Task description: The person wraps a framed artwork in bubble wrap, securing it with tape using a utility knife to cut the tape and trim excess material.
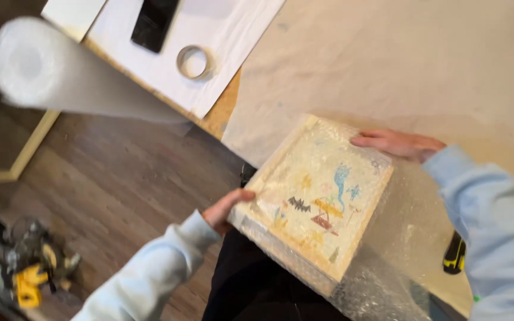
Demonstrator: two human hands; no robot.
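Lying at the near left on the dark wood floor [114, 178]: a yellow and black power tool [31, 267] (blurred). Jutting out at the far left: a white foam roll [60, 74], with a tape ring [194, 61] and a black phone [154, 22] resting on white paper [233, 35] just beyond. Gripping the near left edge of the picture [316, 199], thumb on top: the left hand [226, 208]. Sitting at the table's [447, 65] near edge, tilted, covered in bubble wrap [388, 261]: that same framed child's drawing. Pressing down on its far right corner, fingers flat and together: the right hand [397, 144]. Lying at the near right: a black and yellow tool [454, 254], partly hidden by the sleeve.
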